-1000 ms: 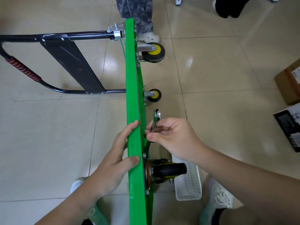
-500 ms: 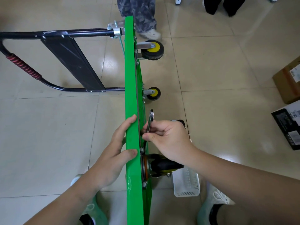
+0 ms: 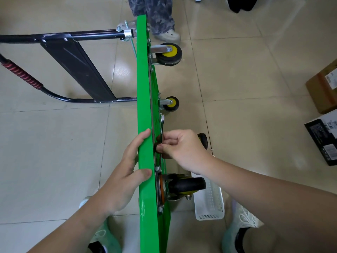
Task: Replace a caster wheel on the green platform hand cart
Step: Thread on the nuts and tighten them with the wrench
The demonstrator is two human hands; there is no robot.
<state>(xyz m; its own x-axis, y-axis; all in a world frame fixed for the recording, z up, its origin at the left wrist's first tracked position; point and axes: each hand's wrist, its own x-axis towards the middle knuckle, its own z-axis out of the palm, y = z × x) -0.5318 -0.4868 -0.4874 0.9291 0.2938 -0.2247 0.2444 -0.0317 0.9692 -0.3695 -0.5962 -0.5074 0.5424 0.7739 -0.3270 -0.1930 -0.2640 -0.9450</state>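
The green platform cart (image 3: 145,106) stands on its edge on the tiled floor, underside facing right. My left hand (image 3: 125,172) grips the deck's top edge, fingers on the left face and thumb over the rim. My right hand (image 3: 180,150) pinches a silver wrench (image 3: 162,125) that lies almost flat against the underside, its lower end at the bolts just above the near black caster (image 3: 186,185). Two yellow-hubbed casters (image 3: 168,53) (image 3: 171,104) sit farther along the deck. A loose black wheel (image 3: 203,140) lies on the floor behind my right hand.
The cart's black folding handle (image 3: 76,66) with a red grip lies flat to the left. A white plastic basket (image 3: 209,203) sits on the floor under my right forearm. Cardboard and black boxes (image 3: 322,106) stand at the right edge. Another person's legs (image 3: 155,17) are beyond the cart.
My right hand has swung the wrench handle in toward the deck, from angled away to nearly flat against it. My left hand keeps its grip on the edge.
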